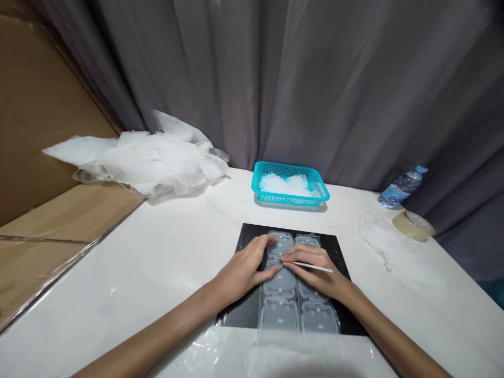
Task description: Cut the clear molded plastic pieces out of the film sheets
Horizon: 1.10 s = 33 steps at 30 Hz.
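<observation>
My right hand [315,265] grips a thin white pen-like stick [315,268], its tip low over the middle of the left column of grey rounded panels. My left hand [252,262] rests beside that spot with thumb and fingers apart, pressing on the sheet and holding nothing. Under both hands, a clear plastic sheet with several grey rounded-rectangle panels [279,315] in two columns lies on a black board [242,310]. Parts of the right column are hidden by my right hand. The exact kind of the stick cannot be made out.
A turquoise basket [291,200] with white pieces stands behind the board. White plastic sheets [157,157] are heaped at back left beside cardboard [71,210]. At right are a water bottle [403,186], a tape roll [413,226] and clear film [397,257]. A grey curtain [315,89] hangs behind.
</observation>
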Available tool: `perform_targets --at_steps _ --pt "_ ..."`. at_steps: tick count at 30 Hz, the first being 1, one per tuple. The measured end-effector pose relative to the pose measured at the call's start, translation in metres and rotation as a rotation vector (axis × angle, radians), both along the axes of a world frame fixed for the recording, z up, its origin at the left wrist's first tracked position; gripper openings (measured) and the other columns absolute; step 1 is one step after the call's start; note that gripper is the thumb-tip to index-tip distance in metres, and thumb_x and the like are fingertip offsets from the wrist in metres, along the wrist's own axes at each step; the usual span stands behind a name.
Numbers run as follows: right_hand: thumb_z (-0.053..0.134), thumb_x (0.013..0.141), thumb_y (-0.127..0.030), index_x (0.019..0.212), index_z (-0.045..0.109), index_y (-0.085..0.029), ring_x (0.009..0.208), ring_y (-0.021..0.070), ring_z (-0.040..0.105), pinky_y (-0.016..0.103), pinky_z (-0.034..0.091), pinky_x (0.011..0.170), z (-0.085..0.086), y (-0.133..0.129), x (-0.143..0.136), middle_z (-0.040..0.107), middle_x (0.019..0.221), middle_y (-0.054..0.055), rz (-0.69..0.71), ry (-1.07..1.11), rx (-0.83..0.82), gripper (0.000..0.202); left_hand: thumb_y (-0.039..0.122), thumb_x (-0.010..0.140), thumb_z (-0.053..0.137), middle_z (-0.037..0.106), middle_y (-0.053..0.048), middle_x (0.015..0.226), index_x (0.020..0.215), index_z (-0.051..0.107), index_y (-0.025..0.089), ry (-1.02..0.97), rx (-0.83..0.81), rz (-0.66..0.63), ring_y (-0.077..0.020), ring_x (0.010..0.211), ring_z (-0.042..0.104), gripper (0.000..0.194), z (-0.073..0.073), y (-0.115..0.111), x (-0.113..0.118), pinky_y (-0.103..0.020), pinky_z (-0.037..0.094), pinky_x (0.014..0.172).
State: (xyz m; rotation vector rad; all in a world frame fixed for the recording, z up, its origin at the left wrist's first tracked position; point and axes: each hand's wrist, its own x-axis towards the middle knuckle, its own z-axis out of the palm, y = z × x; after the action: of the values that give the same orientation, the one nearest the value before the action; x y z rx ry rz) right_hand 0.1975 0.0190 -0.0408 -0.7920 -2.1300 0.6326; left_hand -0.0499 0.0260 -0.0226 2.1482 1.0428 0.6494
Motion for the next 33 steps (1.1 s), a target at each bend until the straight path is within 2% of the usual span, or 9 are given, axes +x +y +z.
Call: perform_targets --at_steps 9,15,18,23,28,33 --pt "0.062 0.104 -0.018 0.107 0.075 -0.021 0.096 0.0216 0.074 0.035 0.060 0.088 0.005 -0.002 -0.001 0.077 0.102 0.008 0.006 -0.084 0.058 0.013 0.030 0.102 0.065 0.062 -0.010 0.132 0.129 0.047 0.025 0.025 0.020 -0.012 -0.0288 0.123 0.063 0.033 0.002 -0.001 0.002 -0.047 0.054 0.104" --pt "0.058 0.105 -0.016 0.113 0.071 -0.021 0.100 0.0234 0.072 0.039 0.060 0.091 0.006 -0.005 -0.001 0.075 0.108 0.010 0.025 -0.147 0.113 0.016 0.025 0.105 0.059 0.057 -0.009 0.136 0.116 0.056 0.025 0.112 0.154 -0.050 -0.0293 0.130 0.058 0.011 -0.002 -0.005 0.005 -0.046 0.054 0.105" --pt "0.058 0.105 -0.017 0.111 0.072 -0.021 0.099 0.0232 0.072 0.038 0.060 0.089 0.007 -0.006 0.001 0.075 0.107 0.009 0.009 -0.153 0.098 0.015 0.028 0.105 0.060 0.057 -0.008 0.131 0.111 0.058 0.024 0.114 0.170 -0.035 -0.0284 0.125 0.060 0.007 -0.002 -0.006 0.004 -0.044 0.056 0.102" --pt "0.059 0.105 -0.019 0.109 0.072 -0.022 0.098 0.0228 0.073 0.037 0.061 0.089 0.009 -0.006 0.006 0.076 0.106 0.009 -0.010 -0.143 0.077 0.014 0.031 0.106 0.059 0.057 -0.008 0.128 0.105 0.057 0.024 0.085 0.161 -0.025 -0.0271 0.119 0.063 0.007 0.002 -0.006 0.003 -0.042 0.056 0.098" --pt "0.058 0.107 -0.022 0.111 0.073 -0.023 0.101 0.0228 0.074 0.037 0.061 0.091 0.004 -0.004 0.005 0.076 0.109 0.009 -0.003 -0.113 0.049 0.016 0.030 0.106 0.060 0.057 -0.006 0.118 0.115 0.051 0.026 0.066 0.080 -0.010 -0.0249 0.111 0.063 0.014 0.004 -0.006 0.004 -0.040 0.054 0.097" --pt "0.056 0.107 -0.020 0.113 0.070 -0.022 0.102 0.0212 0.071 0.036 0.058 0.093 0.002 -0.003 -0.002 0.074 0.109 0.009 0.008 -0.106 0.095 0.015 0.027 0.105 0.061 0.057 -0.004 0.117 0.115 0.050 0.026 0.055 0.061 -0.009 -0.0242 0.112 0.060 0.015 0.005 -0.005 0.005 -0.038 0.051 0.097"
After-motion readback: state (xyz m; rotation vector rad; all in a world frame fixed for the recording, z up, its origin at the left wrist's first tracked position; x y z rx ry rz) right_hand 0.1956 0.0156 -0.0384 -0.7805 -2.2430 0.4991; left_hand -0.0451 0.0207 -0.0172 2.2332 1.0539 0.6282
